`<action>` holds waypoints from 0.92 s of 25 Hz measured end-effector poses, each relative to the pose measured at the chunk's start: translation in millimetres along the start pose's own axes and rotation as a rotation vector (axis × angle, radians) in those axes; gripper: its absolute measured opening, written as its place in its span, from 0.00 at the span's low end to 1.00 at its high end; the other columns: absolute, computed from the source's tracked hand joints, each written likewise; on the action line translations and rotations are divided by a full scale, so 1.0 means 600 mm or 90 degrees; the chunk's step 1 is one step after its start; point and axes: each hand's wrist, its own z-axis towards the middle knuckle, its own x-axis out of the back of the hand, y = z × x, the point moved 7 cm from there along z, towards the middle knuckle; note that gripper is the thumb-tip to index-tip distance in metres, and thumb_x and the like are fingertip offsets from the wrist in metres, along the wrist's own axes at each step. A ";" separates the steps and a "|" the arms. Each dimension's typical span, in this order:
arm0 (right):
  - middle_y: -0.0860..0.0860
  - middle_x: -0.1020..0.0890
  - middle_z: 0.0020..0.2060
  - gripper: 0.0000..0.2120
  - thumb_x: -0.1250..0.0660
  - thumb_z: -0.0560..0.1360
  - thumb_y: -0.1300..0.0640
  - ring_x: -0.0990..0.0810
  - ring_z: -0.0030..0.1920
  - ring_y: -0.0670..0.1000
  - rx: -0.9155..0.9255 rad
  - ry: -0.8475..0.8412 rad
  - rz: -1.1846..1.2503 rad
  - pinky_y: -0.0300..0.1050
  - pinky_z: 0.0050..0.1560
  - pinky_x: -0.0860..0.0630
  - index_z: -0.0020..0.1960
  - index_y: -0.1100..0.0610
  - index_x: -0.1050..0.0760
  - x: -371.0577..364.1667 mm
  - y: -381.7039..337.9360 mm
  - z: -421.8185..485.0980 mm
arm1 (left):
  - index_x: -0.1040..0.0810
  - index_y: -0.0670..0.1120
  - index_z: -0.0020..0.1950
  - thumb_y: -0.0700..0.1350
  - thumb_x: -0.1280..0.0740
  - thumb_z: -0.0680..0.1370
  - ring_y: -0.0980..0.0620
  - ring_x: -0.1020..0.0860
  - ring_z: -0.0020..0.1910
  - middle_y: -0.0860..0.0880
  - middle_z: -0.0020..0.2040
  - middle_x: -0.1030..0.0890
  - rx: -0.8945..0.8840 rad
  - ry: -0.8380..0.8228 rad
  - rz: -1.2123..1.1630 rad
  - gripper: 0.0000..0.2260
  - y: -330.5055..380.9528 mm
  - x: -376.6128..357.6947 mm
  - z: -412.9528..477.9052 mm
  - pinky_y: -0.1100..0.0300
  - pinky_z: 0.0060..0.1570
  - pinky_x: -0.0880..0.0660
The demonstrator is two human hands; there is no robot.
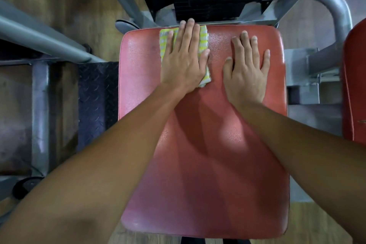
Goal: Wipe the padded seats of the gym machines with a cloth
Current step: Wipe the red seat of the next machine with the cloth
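Left hand flat, fingers spread, pressing one cloth at red seat top edge; right hand flat, open, empty; lower seat clear.

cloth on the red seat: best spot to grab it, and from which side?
Probably the near corner of the cloth, poking out below the left hand, approached from the seat's near side. The cloth lies flat, folded and pinned under the palm, so only its edges offer a grip. The right hand lies flat, free to pinch.

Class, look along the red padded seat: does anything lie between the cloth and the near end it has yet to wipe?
Nothing visible: the yellow checked cloth lies under the left hand; the red padded seat toward the near edge is bare.
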 end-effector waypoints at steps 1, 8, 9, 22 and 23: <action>0.47 0.40 0.78 0.25 0.50 0.80 0.51 0.46 0.79 0.50 -0.003 0.001 -0.008 0.60 0.77 0.52 0.77 0.50 0.40 0.000 -0.001 0.000 | 0.46 0.42 0.79 0.57 0.54 0.82 0.48 0.48 0.79 0.45 0.80 0.45 0.008 0.001 -0.002 0.29 -0.008 0.000 0.004 0.48 0.78 0.52; 0.47 0.41 0.78 0.25 0.51 0.80 0.51 0.47 0.79 0.51 -0.001 0.005 -0.021 0.60 0.77 0.51 0.76 0.49 0.41 0.000 -0.001 -0.002 | 0.45 0.40 0.79 0.57 0.54 0.81 0.44 0.47 0.79 0.43 0.79 0.44 0.256 0.046 -0.020 0.30 -0.090 0.009 -0.017 0.46 0.78 0.51; 0.47 0.40 0.78 0.25 0.51 0.80 0.51 0.46 0.79 0.51 0.001 0.007 -0.027 0.61 0.77 0.51 0.76 0.49 0.41 0.000 -0.002 -0.001 | 0.45 0.40 0.78 0.57 0.54 0.81 0.44 0.46 0.79 0.43 0.79 0.44 0.294 0.057 -0.018 0.31 -0.099 0.011 -0.026 0.46 0.77 0.51; 0.50 0.43 0.79 0.25 0.54 0.80 0.51 0.48 0.79 0.53 0.016 -0.004 -0.031 0.62 0.77 0.54 0.77 0.52 0.44 -0.002 -0.006 -0.005 | 0.48 0.38 0.78 0.58 0.52 0.82 0.42 0.47 0.79 0.40 0.79 0.47 0.499 0.037 -0.082 0.32 -0.140 0.005 -0.201 0.44 0.77 0.49; 0.50 0.43 0.79 0.25 0.54 0.81 0.51 0.48 0.79 0.53 0.019 -0.007 -0.028 0.62 0.77 0.54 0.77 0.52 0.44 -0.001 -0.006 -0.006 | 0.48 0.38 0.78 0.58 0.52 0.82 0.42 0.48 0.79 0.40 0.79 0.47 0.500 0.036 -0.085 0.32 -0.135 0.004 -0.221 0.44 0.77 0.50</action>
